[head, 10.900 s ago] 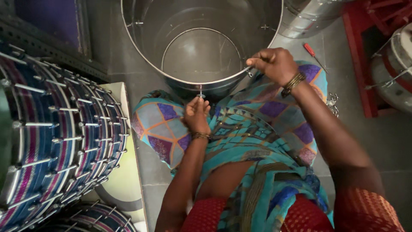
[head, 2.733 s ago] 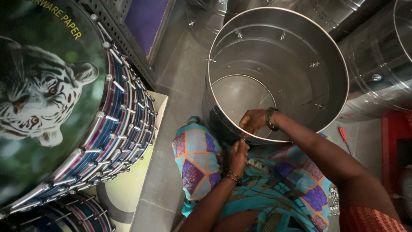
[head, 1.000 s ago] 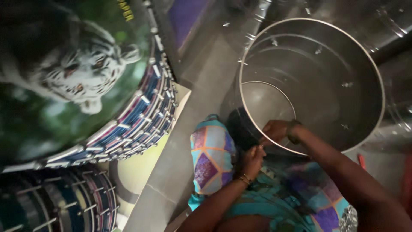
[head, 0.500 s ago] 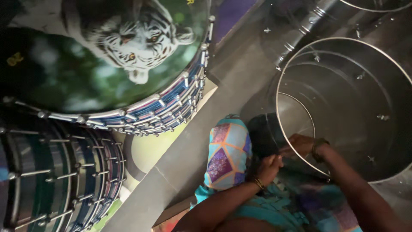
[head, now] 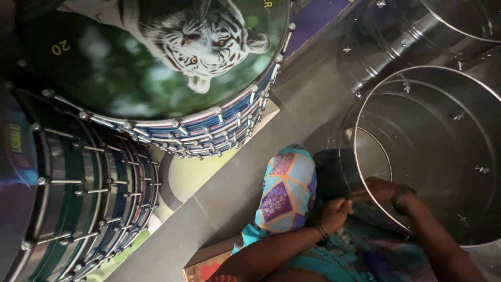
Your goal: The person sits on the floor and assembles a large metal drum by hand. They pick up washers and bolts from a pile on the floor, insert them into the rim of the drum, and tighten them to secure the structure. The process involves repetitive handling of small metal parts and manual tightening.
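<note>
A large open steel drum shell (head: 443, 120) lies on the floor in front of me, its rim near my lap. My left hand (head: 335, 212) is at the outside of the rim's near edge, fingers curled on something small that I cannot make out. My right hand (head: 380, 189), a band on its wrist, grips the rim from above, just right of the left hand. My knee in patterned blue and purple cloth (head: 287, 190) rests left of both hands.
A stack of drums topped by a white tiger drumhead (head: 167, 57) fills the upper left. Another stack of dark drums (head: 68, 188) stands at the left edge. A second steel shell (head: 407, 36) lies behind the first. Grey tiled floor (head: 224, 198) runs between.
The view has swung left and down, so the steel shell slid to the right and the tiger drum came to the top. Both hands stay together at the rim's near edge.
</note>
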